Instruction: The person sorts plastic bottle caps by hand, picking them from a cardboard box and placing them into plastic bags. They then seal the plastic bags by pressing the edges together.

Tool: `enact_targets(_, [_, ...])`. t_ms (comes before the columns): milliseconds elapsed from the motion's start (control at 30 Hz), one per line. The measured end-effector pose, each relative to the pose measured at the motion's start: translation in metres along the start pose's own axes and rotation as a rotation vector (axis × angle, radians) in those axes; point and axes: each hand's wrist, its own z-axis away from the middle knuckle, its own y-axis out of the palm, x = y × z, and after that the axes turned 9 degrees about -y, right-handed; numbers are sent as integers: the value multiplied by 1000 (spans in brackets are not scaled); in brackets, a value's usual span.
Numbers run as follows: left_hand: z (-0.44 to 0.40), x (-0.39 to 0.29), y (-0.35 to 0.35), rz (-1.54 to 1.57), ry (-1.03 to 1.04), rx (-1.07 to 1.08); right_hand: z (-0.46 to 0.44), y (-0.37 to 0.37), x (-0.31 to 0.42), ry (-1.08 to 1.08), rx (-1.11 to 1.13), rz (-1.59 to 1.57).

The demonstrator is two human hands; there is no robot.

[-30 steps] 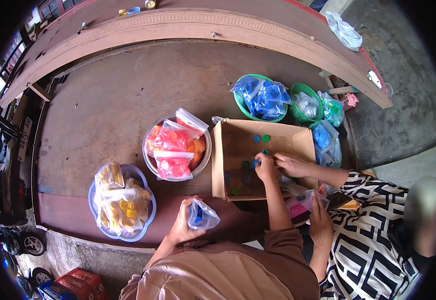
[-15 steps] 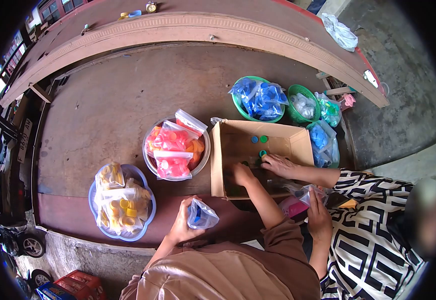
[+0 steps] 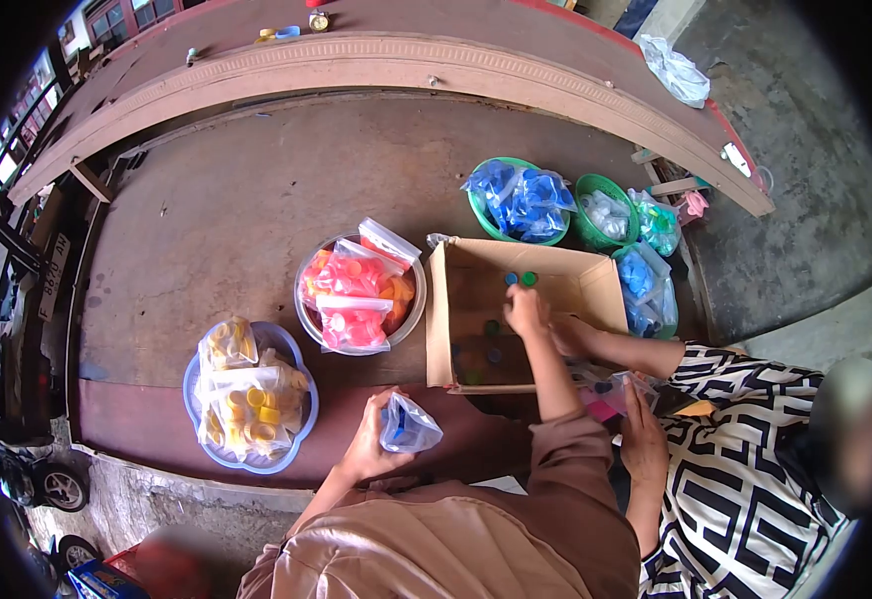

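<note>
My left hand (image 3: 368,441) holds a clear plastic bag (image 3: 409,427) with blue pieces in it, close to my body. Over the cardboard box (image 3: 437,317) my right hand (image 3: 527,307) reaches in, its fingers by a blue cap (image 3: 511,280) and a green cap (image 3: 529,279); whether it grips anything is hidden. Several more green and blue caps lie on the box bottom. A co-worker's hand (image 3: 576,337) is in the box beside mine, and the co-worker's other hand (image 3: 644,444) holds a clear bag with pink pieces (image 3: 604,401).
Left stand a blue basin (image 3: 194,404) of yellow-cap bags and a metal bowl (image 3: 419,309) of red and orange ones. Behind the box are green baskets (image 3: 478,212) (image 3: 596,240) with blue and clear bags. A wooden rail (image 3: 356,62) arches across the back.
My right hand has moved from the box's left side up toward its back caps. The co-worker's hand has shifted slightly right and down. My left hand still holds its bag.
</note>
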Motion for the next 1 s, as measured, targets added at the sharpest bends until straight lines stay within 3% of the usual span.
enact_targets(33, [1, 2, -1, -13, 6, 7, -7, 6, -14, -24, -34, 106])
enact_targets(133, [0, 8, -1, -8, 11, 29, -20, 16, -31, 66, 216, 354])
enact_targets(333, [-2, 7, -2, -29, 47, 22, -36, 34, -50, 222, 360, 301])
enact_targets(433, [-4, 5, -1, -21, 34, 21, -35, 8, -45, 198, 345, 90])
enact_targets(533, [-3, 4, -1, -42, 35, 15, -35, 16, -58, 180, 290, -374])
enact_targets(567, [-4, 5, -1, -55, 40, 12, -26, 16, -52, 47, 208, -623])
enact_targets(733, [-7, 9, 1, -19, -33, -26, 55, -61, 72, -142, 58, -1392])
enact_targets(800, [-10, 13, 3, 53, -63, -34, 75, -59, 103, -354, -95, -1313])
enact_targets(900, [-13, 0, 0, 28, -68, -86, 101, -91, 139, -494, 80, -1144])
enact_targets(1000, [-13, 4, 1, 36, -43, -99, 119, -94, 164, -654, 97, -659])
